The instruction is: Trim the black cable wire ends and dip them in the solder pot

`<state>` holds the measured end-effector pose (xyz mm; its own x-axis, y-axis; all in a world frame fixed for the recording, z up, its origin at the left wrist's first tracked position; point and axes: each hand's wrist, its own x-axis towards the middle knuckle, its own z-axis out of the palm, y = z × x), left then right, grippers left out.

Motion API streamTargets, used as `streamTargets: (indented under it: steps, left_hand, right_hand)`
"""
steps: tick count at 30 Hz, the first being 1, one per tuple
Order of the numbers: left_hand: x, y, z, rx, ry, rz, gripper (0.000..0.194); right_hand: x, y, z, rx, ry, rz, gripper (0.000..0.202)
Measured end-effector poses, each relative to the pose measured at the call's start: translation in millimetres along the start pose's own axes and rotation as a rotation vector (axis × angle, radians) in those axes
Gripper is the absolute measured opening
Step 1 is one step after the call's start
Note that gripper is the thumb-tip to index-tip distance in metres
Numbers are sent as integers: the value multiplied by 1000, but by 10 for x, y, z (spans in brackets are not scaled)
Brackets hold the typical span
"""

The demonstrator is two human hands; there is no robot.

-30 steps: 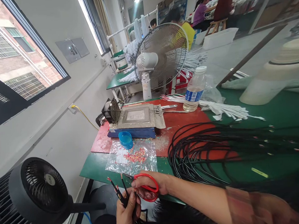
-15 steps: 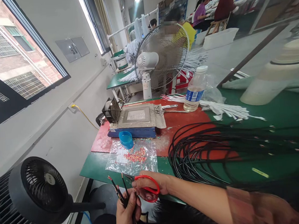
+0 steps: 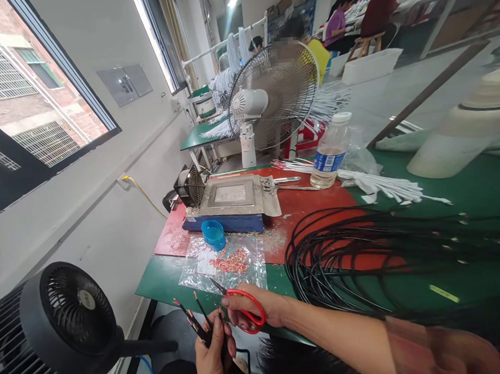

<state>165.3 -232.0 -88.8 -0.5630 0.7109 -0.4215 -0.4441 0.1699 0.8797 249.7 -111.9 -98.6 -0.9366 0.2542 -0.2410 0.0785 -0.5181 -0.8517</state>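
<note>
My left hand (image 3: 212, 356) grips a small bunch of black cables (image 3: 194, 322) whose stripped red and black ends point up and left. My right hand (image 3: 257, 308) holds red-handled scissors (image 3: 240, 304) just right of those cable ends, blades pointing up and left. Both hands hover in front of the near edge of the green table (image 3: 162, 280). A large coil of black cable (image 3: 343, 260) lies on the table to the right.
A clear plastic bag with red scraps (image 3: 227, 263), a blue cap (image 3: 214, 233), a grey metal tray on a blue base (image 3: 229, 202), a small black fan (image 3: 188, 185), a water bottle (image 3: 330, 156), white strips (image 3: 381, 184) and a white desk fan (image 3: 270, 95). A black fan (image 3: 71, 316) stands low left. Other people work far back.
The view has shifted slightly. The scissors and my right hand have lifted a little toward the cable ends; my left hand keeps its grip on the cables.
</note>
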Motion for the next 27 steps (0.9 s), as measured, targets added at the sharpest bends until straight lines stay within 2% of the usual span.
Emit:
streamTargets:
  steps: [9, 14, 16, 18, 20, 23, 27]
  left_hand:
    - [19, -29, -24, -42, 8, 12, 28]
    - [73, -77, -92, -13, 25, 9, 31]
    - [89, -69, -116, -37, 63, -23, 32]
    - [95, -43, -134, -104, 103, -56, 31]
    - [92, -14, -152, -198, 126, -74, 29]
    - [83, 9, -189, -311, 144, -113, 26]
    - [67, 4, -227, -412, 128, -205, 21]
  right_hand:
    - [-9, -12, 9, -51, -22, 10, 43]
    - [-32, -19, 26, -203, -16, -74, 49]
    - [-29, 18, 32, -428, 86, -249, 48]
    - [-21, 73, 38, -750, 236, -553, 41]
    - [-20, 117, 46, -1063, 299, -872, 31]
    - [-52, 97, 79, -1392, 272, -1195, 17]
    - [-127, -30, 174, -1640, 204, -1379, 11]
